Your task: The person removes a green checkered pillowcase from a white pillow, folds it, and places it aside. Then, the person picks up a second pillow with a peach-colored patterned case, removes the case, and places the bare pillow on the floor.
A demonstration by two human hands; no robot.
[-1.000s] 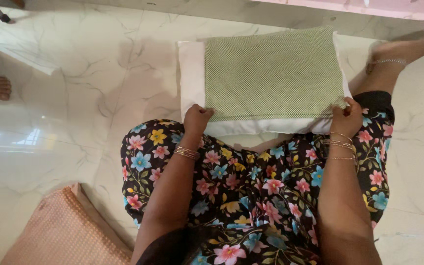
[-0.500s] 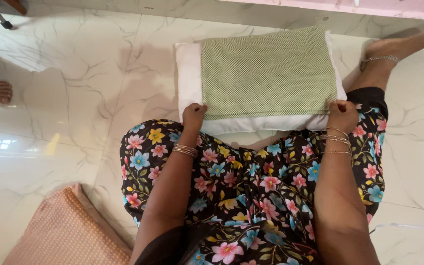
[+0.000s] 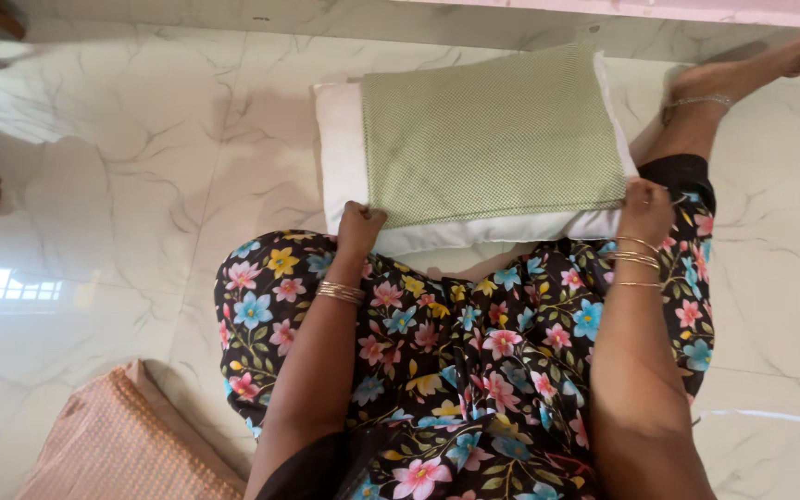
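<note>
Two hands pinch one green cover at its near corners, left hand (image 3: 359,225) and right hand (image 3: 643,202) wide apart, so it stays flat on the one white pillow (image 3: 343,157). That pillow lies on the floor (image 3: 141,185) touching the knees. One orange cushion (image 3: 122,444) waits near the left knee.
</note>
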